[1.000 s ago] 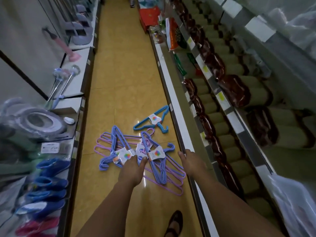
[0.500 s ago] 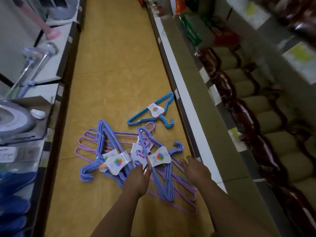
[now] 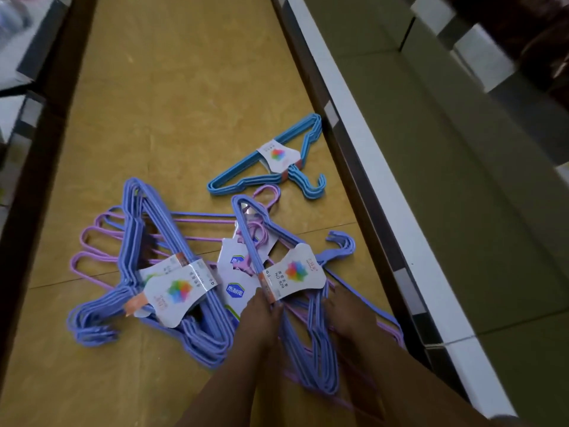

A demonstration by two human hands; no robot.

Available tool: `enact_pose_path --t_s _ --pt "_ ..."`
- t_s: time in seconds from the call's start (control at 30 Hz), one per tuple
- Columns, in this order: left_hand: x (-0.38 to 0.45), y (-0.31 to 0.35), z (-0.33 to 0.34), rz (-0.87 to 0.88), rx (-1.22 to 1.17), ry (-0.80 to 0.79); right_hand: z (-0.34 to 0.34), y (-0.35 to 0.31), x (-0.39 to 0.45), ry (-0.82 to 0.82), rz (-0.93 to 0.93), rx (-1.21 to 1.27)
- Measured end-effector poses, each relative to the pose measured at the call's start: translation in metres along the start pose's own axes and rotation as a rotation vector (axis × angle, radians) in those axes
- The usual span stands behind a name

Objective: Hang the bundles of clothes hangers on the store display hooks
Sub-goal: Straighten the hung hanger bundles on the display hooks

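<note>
Fingers of the left hand (image 3: pixel 261 315) curl around one arm of a periwinkle hanger bundle (image 3: pixel 308 340) just below its white paper label (image 3: pixel 292 272), while the right hand (image 3: pixel 348 312) lies on the same bundle with fingers bent, though whether it grips I cannot tell. Around them the yellow tiled floor (image 3: pixel 184 87) carries a larger periwinkle bundle (image 3: pixel 172 303) to the left, lilac hangers (image 3: pixel 92 241) underneath, and a smaller sky-blue bundle (image 3: pixel 277 167) lying apart beside the white-edged shelf base (image 3: pixel 385 180).
</note>
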State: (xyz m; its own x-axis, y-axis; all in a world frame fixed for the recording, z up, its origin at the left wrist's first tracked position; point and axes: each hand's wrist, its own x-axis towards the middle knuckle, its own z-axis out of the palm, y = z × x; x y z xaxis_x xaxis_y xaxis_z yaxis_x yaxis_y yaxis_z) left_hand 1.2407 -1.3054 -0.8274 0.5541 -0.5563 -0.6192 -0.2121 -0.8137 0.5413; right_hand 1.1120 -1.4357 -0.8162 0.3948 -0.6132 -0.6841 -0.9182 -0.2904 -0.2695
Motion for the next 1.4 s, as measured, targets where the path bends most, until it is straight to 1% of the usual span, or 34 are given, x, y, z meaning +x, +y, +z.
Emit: enact_pose_path --t_s 0.07,0.23,0.33,0.53,0.63,0.73,0.8,0.83,0.9,0.93,1.03,1.13,1.2,1.27,1.3,1.33,1.4 --pt "0.011 -0.001 0.010 -0.016 -0.052 0.004 0.018 0.005 0.019 -0.011 0.000 0.082" --pt "0.021 0.003 0.026 -0.137 -0.203 0.033 0.055 0.015 0.049 -0.004 0.022 0.308" --pt "0.022 0.005 0.034 -0.141 -0.250 0.061 0.049 0.003 0.042 0.006 0.056 0.458" --pt "0.020 0.016 0.029 -0.228 -0.168 0.104 0.040 -0.008 0.032 0.018 0.190 0.695" --pt "0.015 0.023 0.023 -0.266 -0.242 0.135 0.031 -0.016 0.026 0.010 0.220 0.721" --pt "0.006 0.032 0.014 -0.264 -0.312 0.138 0.017 -0.027 0.018 -0.035 0.356 0.782" --pt "0.002 0.038 0.008 -0.264 -0.360 0.137 0.010 -0.035 0.010 -0.076 0.395 0.847" --pt "0.000 0.040 0.004 -0.267 -0.394 0.136 0.006 -0.040 0.006 -0.073 0.400 0.875" --pt "-0.002 0.043 -0.004 -0.275 -0.480 0.116 -0.001 -0.045 0.003 -0.008 0.403 0.925" --pt "-0.002 0.043 -0.007 -0.277 -0.509 0.102 -0.007 -0.048 -0.001 0.022 0.397 0.925" --pt "-0.006 0.041 -0.013 -0.309 -0.584 0.089 -0.030 -0.061 -0.020 0.014 0.350 0.901" --pt "-0.017 0.035 -0.010 -0.362 -0.620 0.076 -0.053 -0.077 -0.051 0.040 0.306 0.726" --pt "-0.033 0.033 -0.015 -0.399 -0.606 0.037 -0.073 -0.093 -0.081 0.067 0.285 0.601" --pt "-0.076 0.060 -0.050 -0.411 -0.632 0.005 -0.101 -0.109 -0.116 0.053 0.278 0.532" --pt "-0.104 0.082 -0.076 -0.384 -0.640 0.025 -0.114 -0.115 -0.132 0.044 0.268 0.482" --pt "-0.132 0.106 -0.108 -0.348 -0.617 0.072 -0.130 -0.124 -0.151 0.035 0.264 0.415" --pt "-0.171 0.131 -0.158 -0.266 -0.496 0.211 -0.161 -0.138 -0.186 0.059 0.236 0.265"
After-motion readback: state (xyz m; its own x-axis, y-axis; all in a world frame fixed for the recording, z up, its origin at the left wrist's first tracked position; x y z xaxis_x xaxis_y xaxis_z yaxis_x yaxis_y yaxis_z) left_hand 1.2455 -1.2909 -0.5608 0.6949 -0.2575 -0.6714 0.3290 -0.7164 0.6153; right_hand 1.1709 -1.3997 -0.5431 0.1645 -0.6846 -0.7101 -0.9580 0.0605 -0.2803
